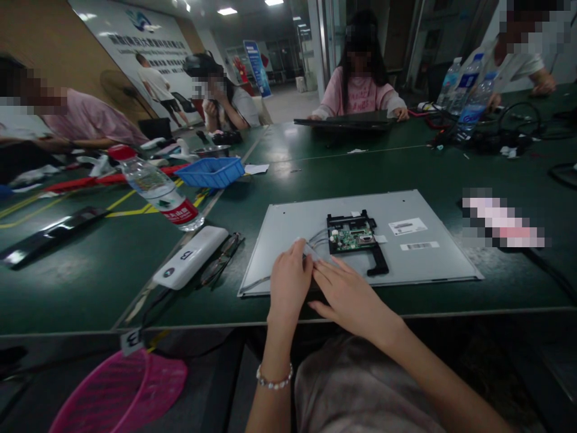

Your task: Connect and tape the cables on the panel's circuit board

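Note:
A flat grey-white display panel (293, 222) lies on the table before me, its back apparently facing up. Mounted on it is a green circuit board (351, 236) in a black plastic bracket (377, 261). Thin grey cables (319, 236) run from the board's left side toward my fingers and reappear at the panel's left edge. My left hand (289, 278) is over the cables, its fingers bent and close together; what lies under them is hidden. With fingers stretched out, my right hand (347, 291) rests at the panel's front edge, its fingertips meeting the left hand near the cables.
Left of the panel are glasses (220, 258), a white power bank (192, 258), a tilted-looking water bottle (157, 192) and a blue tray (211, 172). A pixelated object (502, 222) with a cable lies right. A pink basket (121, 391) stands below the table. Other people sit around.

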`<action>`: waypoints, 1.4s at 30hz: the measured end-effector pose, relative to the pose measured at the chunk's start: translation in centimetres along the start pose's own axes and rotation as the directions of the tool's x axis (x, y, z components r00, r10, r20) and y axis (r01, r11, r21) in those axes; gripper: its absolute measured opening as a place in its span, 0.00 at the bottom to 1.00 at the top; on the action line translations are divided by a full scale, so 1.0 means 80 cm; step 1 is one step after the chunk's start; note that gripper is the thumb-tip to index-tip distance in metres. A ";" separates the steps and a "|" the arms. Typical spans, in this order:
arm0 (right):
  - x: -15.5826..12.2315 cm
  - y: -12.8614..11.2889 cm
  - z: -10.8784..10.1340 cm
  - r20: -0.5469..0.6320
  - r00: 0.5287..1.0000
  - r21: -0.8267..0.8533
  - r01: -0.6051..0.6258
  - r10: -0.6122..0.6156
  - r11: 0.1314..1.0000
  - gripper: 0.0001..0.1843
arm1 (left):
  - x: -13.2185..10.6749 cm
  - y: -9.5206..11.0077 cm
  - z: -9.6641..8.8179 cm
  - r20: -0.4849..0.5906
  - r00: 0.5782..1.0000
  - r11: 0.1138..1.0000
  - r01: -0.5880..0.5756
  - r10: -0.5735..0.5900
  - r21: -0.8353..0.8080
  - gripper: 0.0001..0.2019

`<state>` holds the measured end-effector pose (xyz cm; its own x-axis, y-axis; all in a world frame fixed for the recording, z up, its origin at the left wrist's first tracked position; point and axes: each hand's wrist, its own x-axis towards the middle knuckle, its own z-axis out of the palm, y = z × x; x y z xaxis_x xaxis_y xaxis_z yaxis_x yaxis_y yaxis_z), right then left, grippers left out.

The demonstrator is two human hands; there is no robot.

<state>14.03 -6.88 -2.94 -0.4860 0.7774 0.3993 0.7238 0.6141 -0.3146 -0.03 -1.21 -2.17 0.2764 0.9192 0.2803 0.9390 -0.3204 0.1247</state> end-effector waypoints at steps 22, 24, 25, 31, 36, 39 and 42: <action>-0.032 0.034 -0.058 -0.141 0.980 0.022 -0.140 0.141 0.990 0.20 | -0.006 -0.007 0.008 -0.137 0.990 0.955 -0.022 -0.020 -0.296 0.23; -0.039 0.065 -0.081 -0.176 0.959 0.038 -0.220 0.223 0.975 0.18 | -0.008 -0.004 0.004 -0.161 0.987 0.944 -0.053 -0.001 -0.326 0.22; -0.042 0.083 -0.092 -0.166 0.948 0.046 -0.269 0.273 0.962 0.17 | -0.009 -0.002 0.002 -0.168 0.986 0.941 -0.078 0.023 -0.328 0.21; -0.035 0.172 -0.131 0.103 0.939 0.072 -0.337 0.329 0.939 0.14 | -0.017 0.007 -0.006 -0.154 0.976 0.952 -0.189 0.154 -0.242 0.19; -0.011 0.202 -0.126 0.236 0.907 0.098 -0.379 0.348 0.920 0.12 | -0.017 0.002 -0.002 -0.139 0.971 0.944 -0.224 0.195 -0.240 0.17; -0.002 0.207 -0.120 0.306 0.879 0.093 -0.411 0.367 0.907 0.14 | -0.017 0.000 0.001 -0.159 0.967 0.939 -0.234 0.199 -0.251 0.16; 0.001 0.207 -0.113 0.354 0.865 0.096 -0.410 0.354 0.907 0.14 | -0.017 0.000 0.003 -0.169 0.966 0.936 -0.235 0.195 -0.262 0.15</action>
<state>30.44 2.13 -0.36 -0.3379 0.9385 -0.0710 0.8090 0.2510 -0.5316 -0.39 -2.41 -2.77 0.4157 0.7870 0.4558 0.7607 -0.5756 0.3000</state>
